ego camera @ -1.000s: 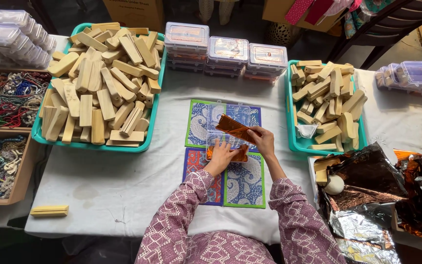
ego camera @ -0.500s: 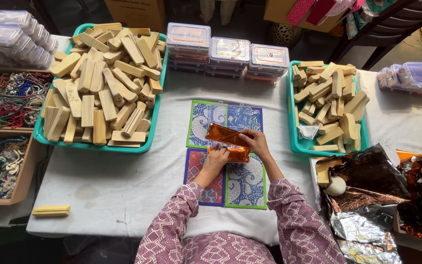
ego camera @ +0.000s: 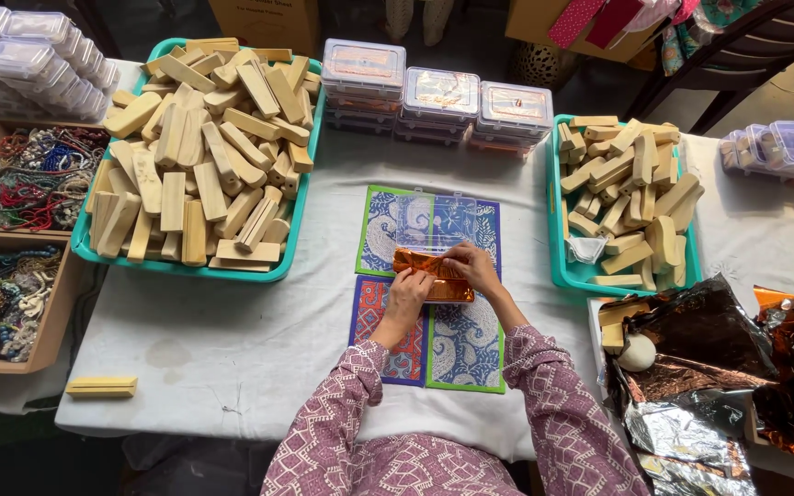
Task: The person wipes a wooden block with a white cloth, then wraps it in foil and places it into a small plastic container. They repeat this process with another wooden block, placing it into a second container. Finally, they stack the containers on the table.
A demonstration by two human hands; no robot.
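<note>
A bar wrapped in shiny orange foil (ego camera: 429, 273) lies flat on a patterned blue, red and green mat (ego camera: 429, 292) in the middle of the white table. My left hand (ego camera: 409, 296) presses on its lower left side. My right hand (ego camera: 473, 267) holds its right end, fingers curled over the foil. A clear plastic box (ego camera: 434, 220) lies on the mat just beyond the bar.
A big teal tray (ego camera: 197, 158) of pale wooden blocks stands left, a smaller teal tray (ego camera: 624, 202) right. Stacked clear lidded boxes (ego camera: 438, 96) line the far edge. Bead trays (ego camera: 11, 239) sit far left; crumpled foil sheets (ego camera: 709, 367) lie right. One block (ego camera: 101, 387) rests near the front left edge.
The foil piece was held up and loose above the mat; now it lies folded flat around the bar, with both hands lowered onto it.
</note>
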